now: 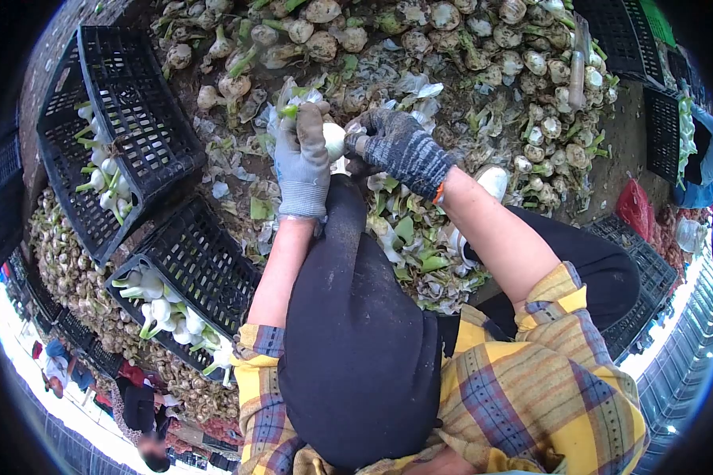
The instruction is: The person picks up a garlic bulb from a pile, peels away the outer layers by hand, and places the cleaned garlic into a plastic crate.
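Observation:
My left hand (303, 158), in a grey knit glove, grips a white bulb (334, 139) with a green stalk. My right hand (400, 146), in a dark speckled glove, touches the same bulb from the right; any tool in it is hidden. Both hands work above my black-clad knee (348, 317). Trimmed leaves and peel (412, 237) lie on the ground beneath them.
A large heap of untrimmed bulbs (523, 63) lies ahead. Two black crates, one (127, 119) at far left and one (190, 277) nearer, hold cleaned white bulbs. More black crates (665, 127) stand at right, beside a red bag (634, 207). Other people (139, 412) sit at lower left.

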A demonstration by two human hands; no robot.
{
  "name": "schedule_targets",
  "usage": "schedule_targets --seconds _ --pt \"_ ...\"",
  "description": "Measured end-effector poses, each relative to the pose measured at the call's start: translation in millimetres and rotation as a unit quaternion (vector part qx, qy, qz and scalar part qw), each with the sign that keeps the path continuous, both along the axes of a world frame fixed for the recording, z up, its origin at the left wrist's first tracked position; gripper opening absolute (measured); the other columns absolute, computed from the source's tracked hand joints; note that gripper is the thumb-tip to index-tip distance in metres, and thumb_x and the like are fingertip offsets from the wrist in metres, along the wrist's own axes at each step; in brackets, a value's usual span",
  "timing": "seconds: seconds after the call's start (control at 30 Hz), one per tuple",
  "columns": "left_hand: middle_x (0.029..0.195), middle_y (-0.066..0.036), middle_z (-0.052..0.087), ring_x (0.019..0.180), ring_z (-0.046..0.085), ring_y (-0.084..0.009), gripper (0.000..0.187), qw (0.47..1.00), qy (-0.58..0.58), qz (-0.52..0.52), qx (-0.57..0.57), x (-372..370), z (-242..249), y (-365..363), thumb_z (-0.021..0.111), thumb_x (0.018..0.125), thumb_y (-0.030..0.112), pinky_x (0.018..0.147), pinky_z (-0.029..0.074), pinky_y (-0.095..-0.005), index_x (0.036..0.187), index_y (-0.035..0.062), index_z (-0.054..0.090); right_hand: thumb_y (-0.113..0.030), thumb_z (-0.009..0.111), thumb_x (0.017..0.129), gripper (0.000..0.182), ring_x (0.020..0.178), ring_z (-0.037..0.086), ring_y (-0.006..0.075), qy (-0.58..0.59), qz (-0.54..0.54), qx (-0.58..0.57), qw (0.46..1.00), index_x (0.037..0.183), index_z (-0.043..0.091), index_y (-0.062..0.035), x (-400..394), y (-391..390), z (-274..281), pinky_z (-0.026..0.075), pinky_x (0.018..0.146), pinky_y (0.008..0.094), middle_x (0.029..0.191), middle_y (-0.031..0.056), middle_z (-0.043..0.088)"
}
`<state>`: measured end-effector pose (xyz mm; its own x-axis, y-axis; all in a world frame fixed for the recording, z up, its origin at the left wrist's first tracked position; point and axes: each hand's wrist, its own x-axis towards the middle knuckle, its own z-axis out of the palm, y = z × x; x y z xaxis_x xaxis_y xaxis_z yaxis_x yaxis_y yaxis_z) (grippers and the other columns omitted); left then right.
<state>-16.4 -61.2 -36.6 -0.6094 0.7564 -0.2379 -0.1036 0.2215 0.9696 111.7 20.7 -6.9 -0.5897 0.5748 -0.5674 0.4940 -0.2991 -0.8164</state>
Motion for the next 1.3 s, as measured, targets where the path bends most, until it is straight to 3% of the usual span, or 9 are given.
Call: schedule_targets --seconds 0.1,0.2,0.33,0.5,0.6,0.87,0.93,1.0,1.3 --pt "0.085 -0.004 0.057 0.072 0.055 -0.0109 0.046 0.993 -0.112 0.032 -0.005 0 13 1 0.046 0.091 0.046 0.064 0.048 -0.0251 0.099 0.0023 0.056 -0.017 0.058 0.082 0.021 0.073 0.064 0.0155 -0.114 0.060 0.288 0.949 0.092 0.058 0.0018 -2 -2 3 0.052 0.065 0.0282 0.077 0.0104 0.065" --pt "0.084 -0.005 0.059 0.074 0.055 -0.0112 0.047 0.993 -0.107 0.039 -0.009 1 16 1 0.044 0.092 0.047 0.066 0.048 -0.0246 0.100 0.0020 0.055 -0.017 0.058 0.082 0.020 0.073 0.064 0.0173 -0.109 0.022 0.219 0.969 0.091 0.059 0.0007 -3 -2 2 0.053 0.066 0.0296 0.077 0.0092 0.065" --pt "0.090 -0.009 0.060 0.082 0.058 -0.0145 0.054 0.986 -0.161 0.031 -0.017 -1 20 2 0.037 0.093 0.051 0.071 0.048 -0.0286 0.104 0.0005 0.053 -0.022 0.059 0.085 0.027 0.077 0.064 0.0183 0.132 -0.195 -0.375 0.897 0.103 0.056 -0.0016 1 1 11 0.054 0.071 0.0310 0.092 0.0096 0.064" --pt "0.089 -0.008 0.061 0.080 0.059 -0.0150 0.047 0.991 -0.108 -0.012 -0.074 -5 7 0 0.039 0.093 0.047 0.071 0.050 -0.0298 0.104 0.0033 0.053 -0.019 0.062 0.081 0.030 0.075 0.063 0.0167 0.080 -0.084 -0.120 0.986 0.103 0.057 0.0019 -4 -4 7 0.052 0.069 0.0288 0.085 0.0085 0.065" --pt "0.088 -0.008 0.061 0.077 0.060 -0.0159 0.042 0.941 -0.322 0.051 -0.090 0 19 2 0.042 0.093 0.043 0.068 0.052 -0.0312 0.103 0.0041 0.053 -0.013 0.063 0.082 0.024 0.079 0.062 0.0149 0.081 -0.077 -0.052 0.992 0.097 0.056 0.0035 -8 -6 16 0.054 0.071 0.0286 0.087 0.0102 0.063" --pt "0.088 -0.007 0.061 0.076 0.060 -0.0181 0.039 0.925 -0.363 0.108 -0.021 -5 8 -3 0.042 0.092 0.038 0.068 0.052 -0.0314 0.102 0.0036 0.057 -0.008 0.051 0.086 0.017 0.078 0.064 0.0279 0.291 -0.299 -0.431 0.800 0.101 0.054 -0.0002 10 -4 -13 0.054 0.078 0.0460 0.086 0.0132 0.063" --pt "0.087 -0.007 0.060 0.076 0.060 -0.0179 0.042 0.936 -0.335 0.104 -0.030 -2 12 -3 0.040 0.093 0.040 0.069 0.052 -0.0316 0.101 0.0033 0.058 -0.012 0.051 0.088 0.020 0.078 0.063 0.0312 0.074 -0.099 -0.085 0.989 0.105 0.054 -0.0027 12 1 -13 0.053 0.074 0.0427 0.083 0.0146 0.062" --pt "0.086 -0.006 0.060 0.076 0.057 -0.0148 0.053 0.974 -0.221 0.041 -0.038 -4 8 -6 0.034 0.093 0.049 0.069 0.048 -0.0272 0.099 0.0020 0.058 -0.015 0.052 0.088 0.026 0.076 0.062 0.0378 -0.057 0.253 0.371 0.891 0.112 0.052 -0.0068 20 9 -24 0.052 0.067 0.0402 0.085 0.0195 0.062" --pt "0.091 -0.002 0.056 0.080 0.049 -0.0085 0.054 0.994 -0.088 -0.056 -0.020 1 28 -3 0.041 0.091 0.052 0.071 0.042 -0.0222 0.100 0.0024 0.061 -0.033 0.061 0.081 0.036 0.072 0.062 0.0156 0.034 -0.036 -0.267 0.962 0.096 0.061 -0.0012 -7 8 24 0.051 0.062 0.0286 0.087 0.0076 0.064"
